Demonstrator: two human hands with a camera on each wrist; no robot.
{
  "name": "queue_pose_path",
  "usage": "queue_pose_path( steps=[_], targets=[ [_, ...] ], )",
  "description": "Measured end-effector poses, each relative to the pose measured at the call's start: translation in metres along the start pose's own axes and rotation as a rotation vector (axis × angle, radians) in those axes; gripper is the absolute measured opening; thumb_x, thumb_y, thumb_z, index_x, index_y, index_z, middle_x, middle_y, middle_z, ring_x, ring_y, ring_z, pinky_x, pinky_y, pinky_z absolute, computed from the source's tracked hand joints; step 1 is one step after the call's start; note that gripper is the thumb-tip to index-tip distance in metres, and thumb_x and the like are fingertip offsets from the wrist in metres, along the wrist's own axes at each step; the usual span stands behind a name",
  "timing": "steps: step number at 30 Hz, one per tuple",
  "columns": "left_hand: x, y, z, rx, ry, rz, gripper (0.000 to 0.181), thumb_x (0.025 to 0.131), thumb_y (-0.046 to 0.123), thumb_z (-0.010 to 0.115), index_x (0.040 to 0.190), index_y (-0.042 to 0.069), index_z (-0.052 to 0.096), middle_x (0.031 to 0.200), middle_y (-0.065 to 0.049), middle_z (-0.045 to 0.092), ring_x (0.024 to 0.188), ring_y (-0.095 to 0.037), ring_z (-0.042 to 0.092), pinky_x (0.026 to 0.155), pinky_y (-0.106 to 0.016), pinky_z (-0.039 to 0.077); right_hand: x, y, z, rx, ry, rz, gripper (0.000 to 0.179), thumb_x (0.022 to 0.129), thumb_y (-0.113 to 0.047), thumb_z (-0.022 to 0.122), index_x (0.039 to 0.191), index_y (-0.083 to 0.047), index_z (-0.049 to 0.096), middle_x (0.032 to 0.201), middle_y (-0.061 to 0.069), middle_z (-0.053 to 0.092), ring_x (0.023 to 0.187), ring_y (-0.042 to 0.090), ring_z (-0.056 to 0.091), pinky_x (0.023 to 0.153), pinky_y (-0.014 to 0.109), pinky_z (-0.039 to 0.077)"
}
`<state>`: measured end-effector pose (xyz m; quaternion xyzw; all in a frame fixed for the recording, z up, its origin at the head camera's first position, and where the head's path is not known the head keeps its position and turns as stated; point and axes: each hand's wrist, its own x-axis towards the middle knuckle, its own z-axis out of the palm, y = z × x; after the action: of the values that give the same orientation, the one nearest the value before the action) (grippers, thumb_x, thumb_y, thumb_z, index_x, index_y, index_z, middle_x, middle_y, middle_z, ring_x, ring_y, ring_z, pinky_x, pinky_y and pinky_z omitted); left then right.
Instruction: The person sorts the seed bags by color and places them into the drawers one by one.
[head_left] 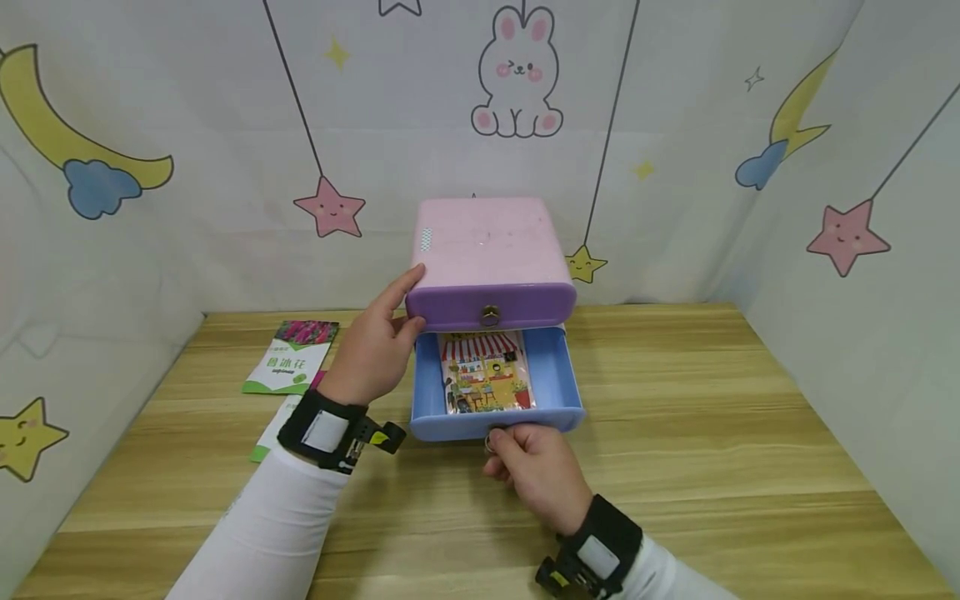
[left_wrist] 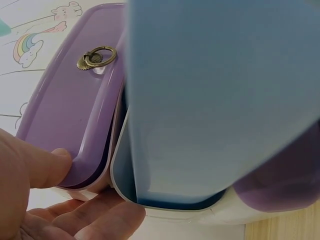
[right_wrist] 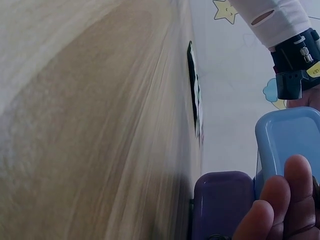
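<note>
A small drawer cabinet [head_left: 487, 237] with a pink top stands on the table. Its purple top drawer [head_left: 450, 310] is closed and has a brass ring pull [left_wrist: 102, 57]. Below it the blue drawer [head_left: 555, 367] is pulled out, holding a packet with a colourful shop picture [head_left: 487, 379]. My left hand [head_left: 369, 354] holds the cabinet's left front corner, thumb on the purple front and fingers along the side. Thumb and fingers of my right hand [head_left: 546, 477] pinch the ring pull [head_left: 491, 440] of the blue drawer. A lower purple drawer [right_wrist: 222, 202] appears beneath.
Left of the cabinet, a seed packet [head_left: 291, 360] with pink flowers lies on the wooden table [head_left: 712, 433], partly over another packet [head_left: 277, 425]. A white cloth backdrop [head_left: 675, 100] with stars and a rabbit rises behind and at both sides.
</note>
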<state>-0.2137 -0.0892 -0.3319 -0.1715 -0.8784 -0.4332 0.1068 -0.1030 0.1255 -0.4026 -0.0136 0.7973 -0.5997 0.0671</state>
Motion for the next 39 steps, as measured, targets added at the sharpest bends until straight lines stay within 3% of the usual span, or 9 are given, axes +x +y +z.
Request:
queue_pose_path(
  steps=[39],
  targets=[
    [0.000, 0.000, 0.000, 0.004, 0.013, 0.032, 0.068, 0.095, 0.012, 0.056, 0.144, 0.046, 0.024, 0.147, 0.001, 0.033, 0.105, -0.019, 0.055, 0.081, -0.046, 0.052, 0.018, 0.001, 0.003, -0.024, 0.059, -0.016, 0.036, 0.096, -0.033, 0.053, 0.081, -0.005, 0.071, 0.066, 0.001, 0.067, 0.062, 0.019, 0.059, 0.049, 0.029, 0.045]
  ],
)
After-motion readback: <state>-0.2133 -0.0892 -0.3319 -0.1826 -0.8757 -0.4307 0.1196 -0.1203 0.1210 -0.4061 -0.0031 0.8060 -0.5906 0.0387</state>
